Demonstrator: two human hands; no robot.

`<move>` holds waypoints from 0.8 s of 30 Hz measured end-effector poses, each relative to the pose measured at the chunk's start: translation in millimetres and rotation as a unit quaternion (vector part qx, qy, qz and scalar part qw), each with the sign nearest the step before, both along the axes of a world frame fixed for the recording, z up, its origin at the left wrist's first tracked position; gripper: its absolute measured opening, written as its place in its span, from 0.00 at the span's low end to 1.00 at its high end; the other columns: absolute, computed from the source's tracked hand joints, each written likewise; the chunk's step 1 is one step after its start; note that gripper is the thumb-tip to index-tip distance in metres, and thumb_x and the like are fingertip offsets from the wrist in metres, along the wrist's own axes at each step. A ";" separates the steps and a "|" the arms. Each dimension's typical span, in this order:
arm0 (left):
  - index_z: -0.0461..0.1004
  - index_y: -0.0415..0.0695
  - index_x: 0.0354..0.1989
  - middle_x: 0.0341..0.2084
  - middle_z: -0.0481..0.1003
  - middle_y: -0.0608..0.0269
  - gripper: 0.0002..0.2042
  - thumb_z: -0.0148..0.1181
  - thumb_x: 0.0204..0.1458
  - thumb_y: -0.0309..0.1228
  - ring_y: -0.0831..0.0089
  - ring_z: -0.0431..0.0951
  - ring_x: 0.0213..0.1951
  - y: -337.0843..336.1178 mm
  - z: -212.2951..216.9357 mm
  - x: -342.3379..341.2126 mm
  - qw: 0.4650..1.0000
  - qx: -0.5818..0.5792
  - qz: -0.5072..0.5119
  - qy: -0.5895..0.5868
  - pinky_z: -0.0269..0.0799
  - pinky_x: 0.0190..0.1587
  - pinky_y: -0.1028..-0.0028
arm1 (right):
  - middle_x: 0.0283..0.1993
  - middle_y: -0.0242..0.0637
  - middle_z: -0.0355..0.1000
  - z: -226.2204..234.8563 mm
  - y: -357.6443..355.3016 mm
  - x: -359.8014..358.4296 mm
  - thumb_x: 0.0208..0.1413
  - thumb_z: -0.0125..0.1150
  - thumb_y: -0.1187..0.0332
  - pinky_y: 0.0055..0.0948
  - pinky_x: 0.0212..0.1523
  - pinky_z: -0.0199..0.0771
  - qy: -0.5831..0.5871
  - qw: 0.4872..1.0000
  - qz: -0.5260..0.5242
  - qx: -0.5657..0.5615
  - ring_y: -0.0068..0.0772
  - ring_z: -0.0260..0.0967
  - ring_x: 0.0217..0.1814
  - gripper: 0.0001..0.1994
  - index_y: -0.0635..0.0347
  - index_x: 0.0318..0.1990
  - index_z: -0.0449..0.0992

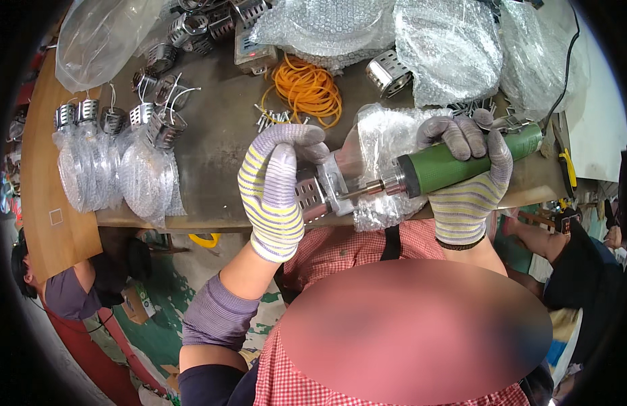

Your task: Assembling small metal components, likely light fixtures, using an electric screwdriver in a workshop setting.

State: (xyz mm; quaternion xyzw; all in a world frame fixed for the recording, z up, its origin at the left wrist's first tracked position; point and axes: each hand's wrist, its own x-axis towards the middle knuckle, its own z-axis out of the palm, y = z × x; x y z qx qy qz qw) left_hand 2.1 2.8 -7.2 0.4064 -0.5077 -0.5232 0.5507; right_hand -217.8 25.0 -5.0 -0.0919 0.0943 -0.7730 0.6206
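My right hand (465,176), in a striped glove with grey fingers, wraps round a green electric screwdriver (449,168). Its bit points left and meets a pale bracket (336,181) on a slotted metal band (310,196). My left hand (276,183), gloved alike, closes round that slotted metal band from the left, fingers curled over its top. The glove hides part of the band. Bubble wrap (388,145) lies just behind the bit, partly around a clear piece. Behind my left hand are several small screws (273,119).
Bubble-wrapped pieces with slotted metal collars (117,162) line the table's left side. An orange cord bundle (305,91) lies at the middle back, near a loose metal collar (389,73). Bubble-wrap bags (449,51) fill the far side. Yellow-handled pliers (567,166) lie right. Other people sit nearby.
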 end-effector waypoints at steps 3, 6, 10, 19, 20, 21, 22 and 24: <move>0.76 0.36 0.42 0.33 0.79 0.59 0.15 0.51 0.64 0.37 0.74 0.79 0.35 0.6 2.3 0.2 1.000 -0.004 -0.008 -0.008 0.75 0.42 0.72 | 0.24 0.23 0.59 2.6 -1.5 1.8 0.58 0.59 0.67 0.38 0.60 0.63 0.002 1.000 -0.003 0.009 0.21 0.60 0.29 0.08 0.57 0.44 0.73; 0.76 0.36 0.42 0.33 0.79 0.59 0.15 0.51 0.64 0.37 0.74 0.79 0.35 -1.2 0.6 2.6 1.000 -0.008 -0.019 -0.011 0.75 0.42 0.72 | 0.24 0.23 0.59 4.7 -0.1 1.1 0.58 0.59 0.67 0.38 0.60 0.63 -0.001 1.000 -0.004 0.015 0.22 0.60 0.29 0.09 0.58 0.44 0.74; 0.76 0.36 0.43 0.32 0.79 0.59 0.15 0.51 0.64 0.37 0.73 0.79 0.36 -1.4 -3.7 3.7 0.999 -0.024 -0.022 -0.018 0.75 0.43 0.72 | 0.24 0.23 0.59 2.3 -1.3 -2.7 0.58 0.59 0.67 0.37 0.59 0.63 0.003 1.000 -0.013 0.003 0.22 0.60 0.29 0.09 0.58 0.45 0.74; 0.75 0.36 0.43 0.33 0.79 0.58 0.14 0.51 0.64 0.37 0.73 0.78 0.35 0.0 -7.0 4.3 0.999 -0.020 -0.026 -0.002 0.75 0.43 0.72 | 0.24 0.24 0.62 3.5 -1.8 -0.8 0.54 0.64 0.68 0.34 0.59 0.62 -0.022 0.999 -0.009 0.030 0.24 0.60 0.28 0.09 0.54 0.42 0.75; 0.75 0.36 0.43 0.33 0.79 0.58 0.14 0.51 0.64 0.37 0.73 0.78 0.35 0.4 -5.8 3.2 0.999 -0.019 -0.026 -0.001 0.75 0.43 0.72 | 0.24 0.24 0.62 4.1 -1.6 -0.3 0.54 0.64 0.68 0.34 0.59 0.62 -0.021 0.999 -0.009 0.031 0.24 0.60 0.28 0.09 0.54 0.42 0.75; 0.75 0.36 0.43 0.33 0.79 0.59 0.15 0.51 0.64 0.37 0.74 0.78 0.36 0.9 -3.1 1.4 1.000 -0.011 -0.025 0.005 0.75 0.42 0.73 | 0.24 0.24 0.61 5.4 -1.3 0.4 0.54 0.64 0.67 0.34 0.59 0.62 -0.013 0.999 -0.016 0.037 0.24 0.59 0.28 0.08 0.54 0.41 0.75; 0.75 0.36 0.42 0.33 0.78 0.59 0.15 0.51 0.64 0.37 0.74 0.78 0.36 2.0 -0.6 0.7 1.000 -0.003 -0.022 0.011 0.75 0.41 0.73 | 0.24 0.23 0.61 5.8 -0.5 1.1 0.54 0.64 0.67 0.33 0.59 0.62 -0.006 0.999 -0.022 0.043 0.24 0.59 0.28 0.08 0.54 0.41 0.75; 0.76 0.36 0.42 0.32 0.78 0.60 0.15 0.50 0.64 0.37 0.74 0.78 0.36 0.5 3.8 1.9 1.000 -0.004 -0.026 -0.004 0.75 0.41 0.73 | 0.23 0.23 0.60 4.9 -1.3 0.3 0.54 0.64 0.67 0.33 0.58 0.62 -0.005 1.000 -0.007 0.028 0.23 0.59 0.28 0.08 0.54 0.41 0.75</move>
